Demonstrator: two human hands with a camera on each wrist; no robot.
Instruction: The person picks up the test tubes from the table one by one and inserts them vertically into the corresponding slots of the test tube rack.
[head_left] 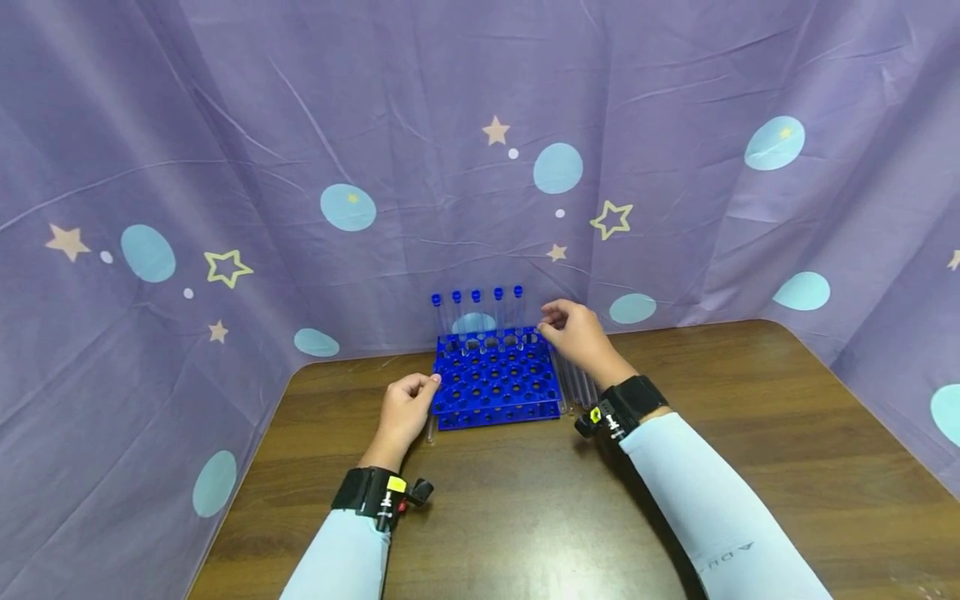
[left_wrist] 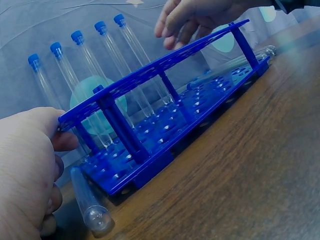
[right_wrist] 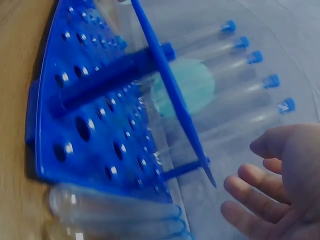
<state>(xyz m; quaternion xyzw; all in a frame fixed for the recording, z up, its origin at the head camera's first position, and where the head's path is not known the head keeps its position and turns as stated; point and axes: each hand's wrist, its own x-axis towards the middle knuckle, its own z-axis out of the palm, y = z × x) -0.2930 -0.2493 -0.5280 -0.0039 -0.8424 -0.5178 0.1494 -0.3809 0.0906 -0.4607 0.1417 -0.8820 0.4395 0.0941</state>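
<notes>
Fingers of the left hand pinch the left edge of a blue rack, thumb on top; those of the right hand are loosely spread, holding nothing, near the rack's back right corner. Behind hangs a purple curtain with stars and pale blue spots, and below is a brown wooden table. On it, close to the curtain, sits the rack, its long axis running left to right. The step in hand seems to be filling the back row while the left hand steadies the rack; the next move would call for the right fingers to pinch a loose tube and tip it upright. Five standing tubes fill most of that row, blue caps up. Several loose tubes lie beside the right side, front to back, rounded ends toward the person. Another single tube lies at the left, rounded end likewise toward the person.
</notes>
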